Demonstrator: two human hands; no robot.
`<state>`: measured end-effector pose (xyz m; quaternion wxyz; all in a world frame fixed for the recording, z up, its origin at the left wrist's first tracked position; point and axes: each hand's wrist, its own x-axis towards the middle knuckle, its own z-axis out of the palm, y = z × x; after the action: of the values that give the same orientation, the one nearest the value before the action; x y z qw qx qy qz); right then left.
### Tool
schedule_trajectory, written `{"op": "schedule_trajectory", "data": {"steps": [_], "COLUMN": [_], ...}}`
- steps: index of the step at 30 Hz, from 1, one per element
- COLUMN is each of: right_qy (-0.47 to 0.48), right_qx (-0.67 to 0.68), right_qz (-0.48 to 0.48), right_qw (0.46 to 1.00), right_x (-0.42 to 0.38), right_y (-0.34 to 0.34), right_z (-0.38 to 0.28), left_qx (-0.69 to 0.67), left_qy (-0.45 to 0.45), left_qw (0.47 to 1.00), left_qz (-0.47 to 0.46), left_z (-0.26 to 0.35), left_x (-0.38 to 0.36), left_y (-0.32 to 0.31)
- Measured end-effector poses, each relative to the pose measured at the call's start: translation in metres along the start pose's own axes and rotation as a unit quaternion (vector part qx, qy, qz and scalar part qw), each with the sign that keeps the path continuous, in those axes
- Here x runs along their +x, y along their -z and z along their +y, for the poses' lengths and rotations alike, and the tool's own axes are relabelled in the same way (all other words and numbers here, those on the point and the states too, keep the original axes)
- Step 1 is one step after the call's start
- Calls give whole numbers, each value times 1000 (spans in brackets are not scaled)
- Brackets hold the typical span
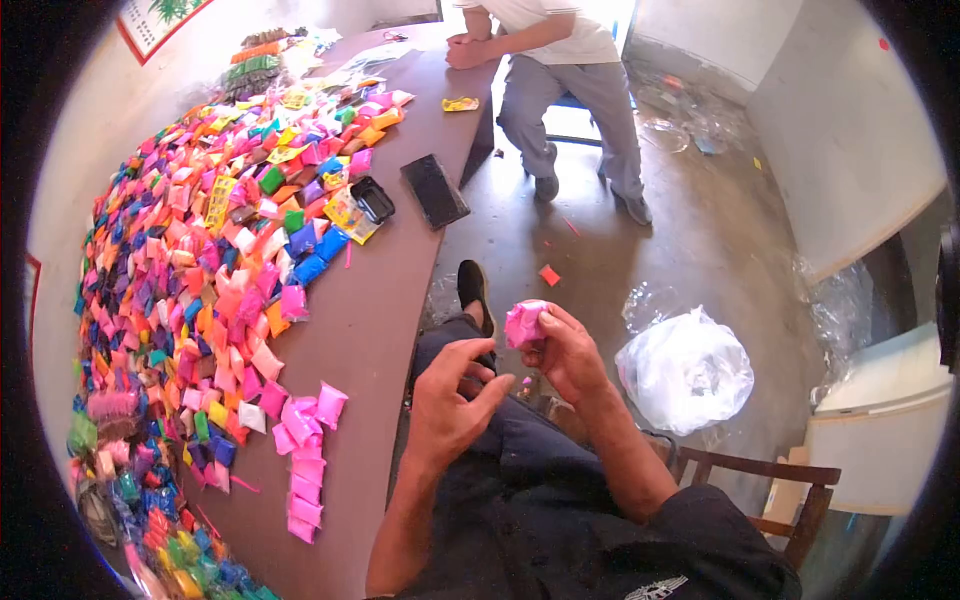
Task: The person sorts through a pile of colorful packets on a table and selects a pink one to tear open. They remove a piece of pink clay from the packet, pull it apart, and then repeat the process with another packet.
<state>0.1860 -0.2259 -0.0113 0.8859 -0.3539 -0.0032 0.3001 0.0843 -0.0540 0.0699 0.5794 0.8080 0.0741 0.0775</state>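
My right hand pinches a bunched pink packet above my lap, thumb on its near side. To the left, my left hand is held up with fingers curved and thumb apart, and nothing shows in it. It does not touch the pink packet. On the table beside my left forearm lies a short row of similar pink packets, some overlapping at the far end. Past them spreads a large heap of small colourful packets.
A black tablet-like slab and an open black case lie near the table's right edge. Another person sits at the far end, hands together. A white plastic bag stands on the floor, near a wooden chair.
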Motion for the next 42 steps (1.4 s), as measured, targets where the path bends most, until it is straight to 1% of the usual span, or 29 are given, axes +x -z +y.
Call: {"op": "schedule_trajectory", "data": {"steps": [3, 9, 12, 15, 18, 21, 24, 27, 30, 33, 36, 37, 39, 41, 42], "right_qy": [-1, 11, 27, 36, 42, 51, 67, 82, 106, 104, 101, 106, 114, 81, 64], "right_qx": [-10, -77, -111, -69, -89, -57, -22, -23, -75, -113, -157, -202, -291, -426, -490], "right_qz": [-4, 0, -11, -26, -3, -9, -33, -36, -31, -12, 108, 111, 116, 162, 183], "right_qw": [1000, 997, 993, 997, 995, 997, 997, 996, 991, 988, 976, 967, 943, 886, 850], "right_x": [-2, -9, -9, -7, -8, -8, -6, -6, -9, -9, -8, -6, -1, -8, -11], "right_y": [7, 1, 8, 20, 20, 13, 19, 16, 8, 4, 0, 9, 37, 44, 42], "right_z": [4, 4, 7, 12, 11, 6, 8, 8, 7, 4, 0, 3, 5, -10, -16], "left_qx": [28, 8, 79, 111, 122, 128, 79, 88, 63, 72, 99, 104, 113, 133, 143], "left_qy": [21, 27, -53, -116, -167, -187, -108, -128, -130, -158, -184, -188, -195, -201, -204], "left_qw": [999, 999, 992, 979, 970, 966, 986, 982, 983, 976, 967, 966, 964, 960, 959], "left_qz": [23, 44, 84, 122, 124, 124, 99, 104, 116, 134, 146, 144, 142, 139, 138], "left_z": [0, -10, -16, -14, -15, -17, -3, -5, -5, -9, -9, -10, -11, -16, -17], "left_x": [10, 9, 6, 4, 2, 0, -5, -3, -2, -4, -6, -6, -6, -5, -4], "left_y": [-8, -17, -21, -23, -29, -36, -41, -40, -38, -38, -38, -37, -35, -34, -34]}}
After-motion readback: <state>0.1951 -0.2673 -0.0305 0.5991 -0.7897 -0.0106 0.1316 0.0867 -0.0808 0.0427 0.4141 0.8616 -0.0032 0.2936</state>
